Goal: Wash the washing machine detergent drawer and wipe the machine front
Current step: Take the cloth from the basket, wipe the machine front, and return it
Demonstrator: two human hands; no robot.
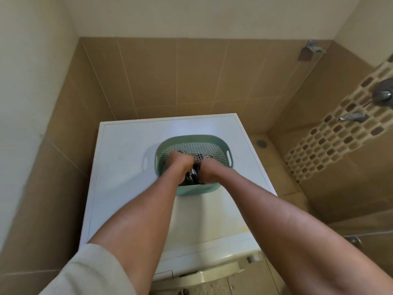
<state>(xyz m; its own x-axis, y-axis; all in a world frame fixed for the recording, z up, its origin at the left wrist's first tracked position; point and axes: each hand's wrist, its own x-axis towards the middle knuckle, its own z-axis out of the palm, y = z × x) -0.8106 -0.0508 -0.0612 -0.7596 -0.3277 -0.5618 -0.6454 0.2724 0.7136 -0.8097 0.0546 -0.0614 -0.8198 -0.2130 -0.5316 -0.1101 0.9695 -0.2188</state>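
The washing machine (131,167) is standing in the tiled corner, its white top stretching from near to far and its front facing the near side, down at the bottom edge of the view. Only the upper strip of that front is showing, along with the cream rim of the round door (214,275). The detergent drawer is not showing clearly enough to pick out.

A pale green perforated basket (191,139) is sitting on the machine top, right of centre, with its long axis running left to right and a slot handle at each end. It is holding a bundle of dark patterned cloth (192,176), with a checked piece lying towards the far side.

Both arms are reaching down into the basket. The left hand (180,161) and the right hand (207,169) are side by side, fingers curled, each gripping the cloth. A light sleeve (89,271) is covering the left upper arm.

Two metal taps (353,117) are sticking out of the mosaic wall on the right, and a floor drain (261,143) is lying beyond the machine's far right corner.
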